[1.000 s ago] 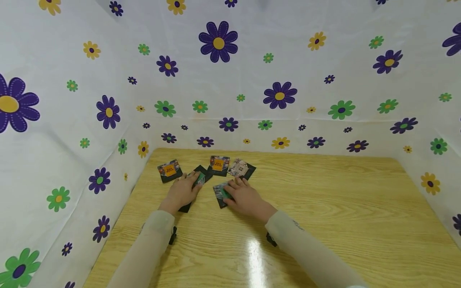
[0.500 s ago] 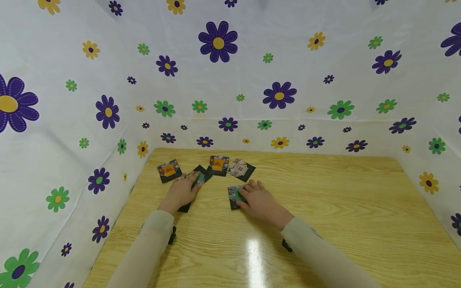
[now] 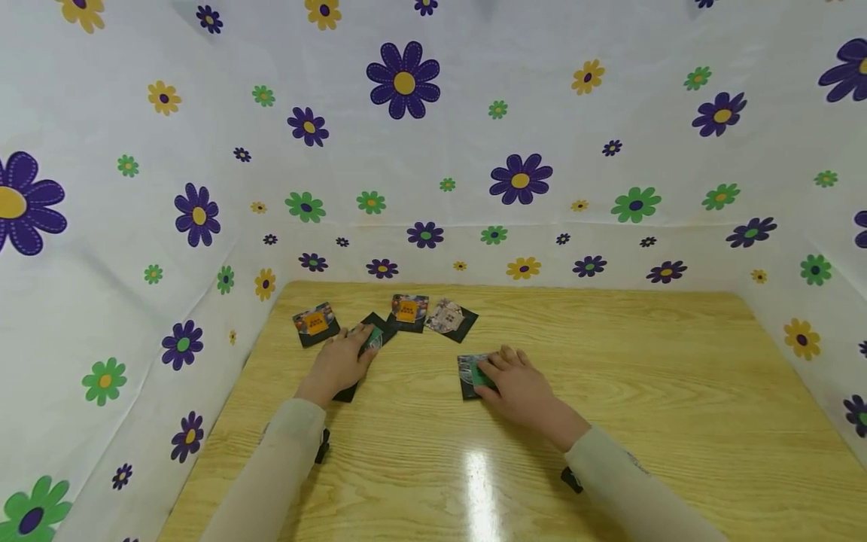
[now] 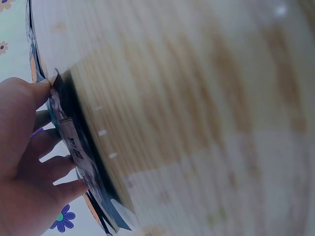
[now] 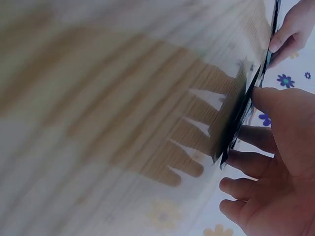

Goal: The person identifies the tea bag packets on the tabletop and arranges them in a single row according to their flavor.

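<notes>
My right hand point(image 3: 520, 388) holds a flat black packet with a green and grey label point(image 3: 467, 376), thumb at its near edge and fingertips over it. In the right wrist view this thin packet point(image 5: 240, 115) lies edge-on, slightly tilted over the tabletop. My left hand point(image 3: 335, 367) rests with spread fingers on another green-labelled packet point(image 3: 376, 339). A dark packet corner point(image 3: 344, 394) shows below the left palm, the rest hidden. From the left wrist, a packet with a pale label point(image 4: 74, 140) lies under the fingertips.
Behind the hands lie two packets with orange labels, one at far left point(image 3: 315, 322) and one further right point(image 3: 409, 310). A pale-labelled packet point(image 3: 452, 320) is beside them. The wooden table point(image 3: 643, 376) meets a flowered white cloth point(image 3: 460, 150) at the back and sides.
My right hand has moved to the right with the green-labelled packet, away from the other packets. The left hand stays at its packets.
</notes>
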`<state>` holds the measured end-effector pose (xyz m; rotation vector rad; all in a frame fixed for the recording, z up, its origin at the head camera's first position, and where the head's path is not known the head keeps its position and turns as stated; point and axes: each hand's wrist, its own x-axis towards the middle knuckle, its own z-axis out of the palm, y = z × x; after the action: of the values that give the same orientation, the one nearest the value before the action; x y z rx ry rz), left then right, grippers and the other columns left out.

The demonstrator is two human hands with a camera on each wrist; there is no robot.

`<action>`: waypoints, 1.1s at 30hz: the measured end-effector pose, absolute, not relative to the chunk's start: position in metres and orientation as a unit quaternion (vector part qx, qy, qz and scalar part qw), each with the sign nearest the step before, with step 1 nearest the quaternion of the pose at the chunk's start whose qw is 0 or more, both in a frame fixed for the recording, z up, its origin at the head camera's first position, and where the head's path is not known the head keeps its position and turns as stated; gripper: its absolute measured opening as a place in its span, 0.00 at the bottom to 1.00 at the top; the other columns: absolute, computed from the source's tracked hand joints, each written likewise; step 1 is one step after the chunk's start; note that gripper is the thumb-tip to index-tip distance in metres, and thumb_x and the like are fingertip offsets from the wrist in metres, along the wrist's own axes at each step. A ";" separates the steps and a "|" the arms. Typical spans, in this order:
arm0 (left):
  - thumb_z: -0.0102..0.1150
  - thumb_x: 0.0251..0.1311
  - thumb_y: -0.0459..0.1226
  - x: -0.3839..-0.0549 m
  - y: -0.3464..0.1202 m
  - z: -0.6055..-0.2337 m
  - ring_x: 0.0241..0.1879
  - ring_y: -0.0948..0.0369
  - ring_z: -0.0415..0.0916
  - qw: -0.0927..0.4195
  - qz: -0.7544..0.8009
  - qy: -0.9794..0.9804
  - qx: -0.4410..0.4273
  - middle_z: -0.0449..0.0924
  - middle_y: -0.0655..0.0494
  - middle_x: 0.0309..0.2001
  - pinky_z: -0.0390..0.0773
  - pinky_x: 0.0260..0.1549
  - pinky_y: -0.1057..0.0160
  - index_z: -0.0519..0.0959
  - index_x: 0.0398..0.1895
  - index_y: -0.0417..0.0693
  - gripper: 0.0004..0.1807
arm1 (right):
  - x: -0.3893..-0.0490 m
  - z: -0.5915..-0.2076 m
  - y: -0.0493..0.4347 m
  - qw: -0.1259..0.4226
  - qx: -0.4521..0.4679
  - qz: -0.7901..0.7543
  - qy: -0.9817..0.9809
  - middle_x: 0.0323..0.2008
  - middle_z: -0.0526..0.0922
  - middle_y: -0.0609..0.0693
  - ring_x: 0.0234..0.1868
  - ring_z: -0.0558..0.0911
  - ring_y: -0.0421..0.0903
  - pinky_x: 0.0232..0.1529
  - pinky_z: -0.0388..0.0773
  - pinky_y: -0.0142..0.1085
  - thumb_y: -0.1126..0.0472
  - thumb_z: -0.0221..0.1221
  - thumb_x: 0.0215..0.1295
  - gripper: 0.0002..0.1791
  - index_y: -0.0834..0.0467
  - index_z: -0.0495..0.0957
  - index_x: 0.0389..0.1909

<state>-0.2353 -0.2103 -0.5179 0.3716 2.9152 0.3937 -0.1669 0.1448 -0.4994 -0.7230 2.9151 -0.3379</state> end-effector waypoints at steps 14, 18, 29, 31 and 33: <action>0.46 0.84 0.48 -0.234 -0.212 -0.520 0.79 0.31 0.54 0.084 0.129 0.980 0.126 0.56 0.38 0.82 0.58 0.74 0.26 0.58 0.84 0.46 0.33 | -0.152 -0.500 0.187 0.031 -0.203 -0.128 0.970 0.70 0.76 0.68 0.76 0.66 0.74 0.77 0.60 0.68 0.49 0.58 0.80 0.30 0.63 0.74 0.73; 0.46 0.84 0.48 -0.234 -0.211 -0.521 0.79 0.30 0.54 0.082 0.128 0.980 0.128 0.57 0.37 0.82 0.58 0.74 0.26 0.58 0.84 0.46 0.33 | -0.149 -0.500 0.196 0.023 -0.196 -0.132 0.971 0.70 0.76 0.69 0.76 0.66 0.74 0.76 0.60 0.69 0.49 0.59 0.79 0.30 0.63 0.75 0.72; 0.46 0.83 0.48 -0.233 -0.211 -0.521 0.79 0.30 0.55 0.075 0.127 0.980 0.131 0.57 0.37 0.82 0.59 0.73 0.26 0.59 0.84 0.45 0.33 | -0.146 -0.498 0.222 0.008 -0.179 -0.129 0.975 0.68 0.77 0.70 0.75 0.67 0.76 0.73 0.62 0.71 0.50 0.61 0.77 0.30 0.64 0.76 0.71; 0.46 0.83 0.49 -0.234 -0.211 -0.521 0.79 0.30 0.56 0.072 0.127 0.980 0.132 0.57 0.37 0.82 0.59 0.73 0.26 0.59 0.84 0.45 0.33 | -0.147 -0.498 0.227 0.009 -0.176 -0.128 0.976 0.68 0.77 0.70 0.75 0.67 0.76 0.73 0.62 0.72 0.50 0.61 0.77 0.30 0.64 0.76 0.71; 0.46 0.83 0.49 -0.234 -0.212 -0.522 0.79 0.30 0.56 0.070 0.128 0.980 0.132 0.57 0.38 0.82 0.60 0.73 0.26 0.59 0.84 0.46 0.33 | -0.147 -0.498 0.232 0.010 -0.174 -0.128 0.976 0.68 0.77 0.71 0.75 0.66 0.77 0.73 0.62 0.72 0.51 0.61 0.77 0.30 0.64 0.76 0.71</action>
<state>-0.2343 -0.2119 -0.5216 0.3969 2.9499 0.3849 -0.1474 0.2318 -0.4979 -0.5416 3.0474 -0.4000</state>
